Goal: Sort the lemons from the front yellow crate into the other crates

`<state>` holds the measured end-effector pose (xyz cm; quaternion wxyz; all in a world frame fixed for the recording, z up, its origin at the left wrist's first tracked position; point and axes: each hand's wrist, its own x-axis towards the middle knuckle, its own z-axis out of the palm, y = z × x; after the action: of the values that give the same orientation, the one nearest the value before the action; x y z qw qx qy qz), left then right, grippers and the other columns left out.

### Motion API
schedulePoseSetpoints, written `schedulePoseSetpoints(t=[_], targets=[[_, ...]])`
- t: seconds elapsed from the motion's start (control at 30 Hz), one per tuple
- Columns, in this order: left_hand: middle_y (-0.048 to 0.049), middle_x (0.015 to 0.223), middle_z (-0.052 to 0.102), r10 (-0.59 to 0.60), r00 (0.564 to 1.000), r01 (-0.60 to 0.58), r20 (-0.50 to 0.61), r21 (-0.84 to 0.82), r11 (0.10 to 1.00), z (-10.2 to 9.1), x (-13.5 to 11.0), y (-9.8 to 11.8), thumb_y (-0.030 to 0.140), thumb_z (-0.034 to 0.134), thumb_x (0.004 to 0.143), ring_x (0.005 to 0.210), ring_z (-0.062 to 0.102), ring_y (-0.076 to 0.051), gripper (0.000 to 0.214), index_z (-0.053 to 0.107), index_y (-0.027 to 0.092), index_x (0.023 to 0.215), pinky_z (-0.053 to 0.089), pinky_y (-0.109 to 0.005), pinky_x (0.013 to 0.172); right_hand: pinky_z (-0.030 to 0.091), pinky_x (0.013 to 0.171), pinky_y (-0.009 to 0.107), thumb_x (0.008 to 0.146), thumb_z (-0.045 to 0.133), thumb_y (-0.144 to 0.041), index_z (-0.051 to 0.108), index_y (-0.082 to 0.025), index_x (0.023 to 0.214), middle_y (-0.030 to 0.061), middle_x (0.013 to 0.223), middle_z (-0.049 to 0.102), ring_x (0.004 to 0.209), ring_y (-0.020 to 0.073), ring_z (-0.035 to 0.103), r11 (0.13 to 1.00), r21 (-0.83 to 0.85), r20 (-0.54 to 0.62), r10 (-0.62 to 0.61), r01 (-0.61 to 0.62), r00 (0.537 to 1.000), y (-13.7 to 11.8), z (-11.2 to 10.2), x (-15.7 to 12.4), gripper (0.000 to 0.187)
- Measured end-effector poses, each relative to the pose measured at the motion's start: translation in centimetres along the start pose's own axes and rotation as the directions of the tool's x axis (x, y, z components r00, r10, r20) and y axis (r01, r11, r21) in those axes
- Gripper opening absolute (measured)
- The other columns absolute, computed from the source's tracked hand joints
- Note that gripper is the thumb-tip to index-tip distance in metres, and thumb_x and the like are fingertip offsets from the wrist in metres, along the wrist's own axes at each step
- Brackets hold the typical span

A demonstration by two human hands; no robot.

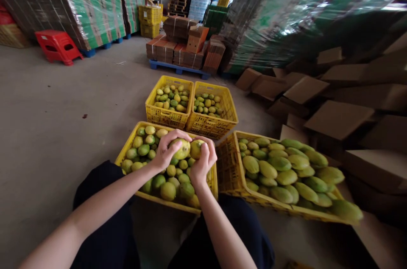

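Note:
My left hand (164, 150) is closed around a yellow-green papaya (181, 149). Beside it, my right hand (203, 161) grips another yellowish papaya (196, 149), partly covered by the fingers. Both hands are close together above a yellow plastic crate (129, 144) on the floor between my knees. Many green and yellow papayas (168, 191) lie in that crate, some hidden under my hands and forearms. To the right, a second yellow crate (227, 167) is heaped with longer papayas (280, 163), lying on their sides up to the rim.
Two more yellow crates (168, 115) with fruit stand just ahead. Open cardboard boxes (340, 118) are piled at the right. Farther off are a blue pallet (178, 68) with bundled cardboard (163, 50), a red stool (59, 46) and tall wrapped stacks (92, 1).

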<state>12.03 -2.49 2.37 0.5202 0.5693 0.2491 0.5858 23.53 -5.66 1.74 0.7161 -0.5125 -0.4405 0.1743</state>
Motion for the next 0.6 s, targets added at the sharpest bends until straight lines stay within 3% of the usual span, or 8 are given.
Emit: schedulePoseSetpoints(t=[0.17, 0.27, 0.4, 0.6], targets=[[-0.0091, 0.09, 0.075, 0.197, 0.978, -0.204, 0.062, 0.146, 0.968, -0.4, -1.0, 1.3, 0.047, 0.056, 0.093, 0.089, 0.066, -0.027, 0.035, 0.08, 0.022, 0.092, 0.05, -0.039, 0.089, 0.049, 0.074, 0.034, 0.098, 0.045, -0.04, 0.068, -0.022, 0.084, 0.0027, 0.08, 0.069, 0.076, 0.0204, 0.063, 0.988, 0.005, 0.044, -0.153, 0.153, 0.987, -0.8, -0.5, -0.8, 0.032], [-0.0087, 0.091, 0.075, 0.225, 0.967, -0.245, 0.119, 0.191, 0.951, -0.7, -1.1, 1.4, 0.044, 0.056, 0.093, 0.089, 0.067, -0.026, 0.033, 0.08, 0.023, 0.096, 0.05, -0.038, 0.088, 0.049, 0.075, 0.035, 0.099, 0.044, -0.041, 0.067, -0.022, 0.085, 0.003, 0.081, 0.068, 0.077, 0.0209, 0.062, 0.985, -0.02, 0.045, -0.17, 0.171, 0.984, -0.9, -0.6, -1.2, 0.033], [-0.0085, 0.09, 0.075, 0.185, 0.975, -0.204, 0.124, 0.164, 0.965, -1.1, -1.2, 1.4, 0.043, 0.063, 0.09, 0.089, 0.067, -0.026, 0.028, 0.081, 0.023, 0.096, 0.049, -0.038, 0.088, 0.049, 0.076, 0.038, 0.099, 0.04, -0.045, 0.066, -0.023, 0.085, 0.0045, 0.082, 0.067, 0.079, 0.0226, 0.062, 0.984, -0.075, 0.063, -0.155, 0.159, 0.986, -0.8, -0.5, -1.4, 0.037], [-0.0083, 0.088, 0.073, 0.042, 0.998, -0.044, 0.055, 0.036, 0.998, -1.6, -1.4, 1.1, 0.058, 0.078, 0.075, 0.09, 0.065, -0.027, 0.037, 0.082, 0.023, 0.088, 0.049, -0.039, 0.093, 0.05, 0.078, 0.04, 0.099, 0.039, -0.045, 0.066, -0.024, 0.087, 0.0051, 0.083, 0.066, 0.08, 0.0234, 0.062, 0.979, -0.075, 0.068, -0.183, 0.188, 0.981, -1.1, -0.2, -1.8, 0.036]])
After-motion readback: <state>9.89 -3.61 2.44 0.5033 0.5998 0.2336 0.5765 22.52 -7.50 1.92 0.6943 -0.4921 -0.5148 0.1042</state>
